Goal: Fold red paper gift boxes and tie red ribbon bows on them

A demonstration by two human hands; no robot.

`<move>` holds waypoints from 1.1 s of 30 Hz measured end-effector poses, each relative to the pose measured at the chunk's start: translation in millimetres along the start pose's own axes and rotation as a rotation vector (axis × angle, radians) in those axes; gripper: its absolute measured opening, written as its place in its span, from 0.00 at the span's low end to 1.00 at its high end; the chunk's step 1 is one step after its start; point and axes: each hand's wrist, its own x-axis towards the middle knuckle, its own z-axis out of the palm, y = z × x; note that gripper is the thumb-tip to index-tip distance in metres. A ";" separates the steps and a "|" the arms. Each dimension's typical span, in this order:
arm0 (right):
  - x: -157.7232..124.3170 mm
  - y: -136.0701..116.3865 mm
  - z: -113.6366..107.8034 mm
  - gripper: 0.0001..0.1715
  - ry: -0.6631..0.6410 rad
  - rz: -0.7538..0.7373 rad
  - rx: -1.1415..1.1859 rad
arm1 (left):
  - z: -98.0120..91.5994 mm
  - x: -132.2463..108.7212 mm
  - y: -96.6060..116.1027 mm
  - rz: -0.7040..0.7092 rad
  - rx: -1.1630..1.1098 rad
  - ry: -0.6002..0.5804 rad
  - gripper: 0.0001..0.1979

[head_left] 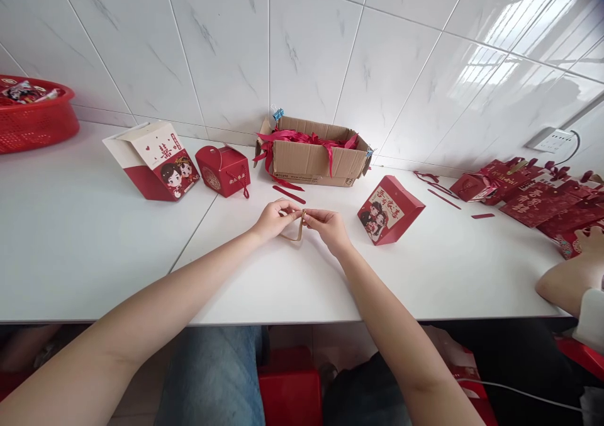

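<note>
White table point(94, 256): tan strip point(298, 231) pinched between fingers point(289, 212).

A white table point(85, 256) is seen. On it are set a red basket point(33, 121), a white-and-red box point(155, 162), a small red box point(223, 169), a cardboard box point(311, 158), a printed box point(389, 209) and flat red boxes point(538, 202).

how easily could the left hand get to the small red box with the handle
Probably yes: only bare table lies between the left hand and the small red box, though it and the right hand pinch a tan band.
</note>
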 end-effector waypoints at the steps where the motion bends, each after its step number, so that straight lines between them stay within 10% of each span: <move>1: 0.1 0.2 -0.3 0.20 -0.005 -0.002 0.001 | -0.1 0.1 0.0 0.001 0.008 0.005 0.23; 33: 1.8 -4.8 -6.4 0.16 -0.116 0.089 0.007 | -6.6 -1.0 7.0 -0.086 -0.108 -0.178 0.15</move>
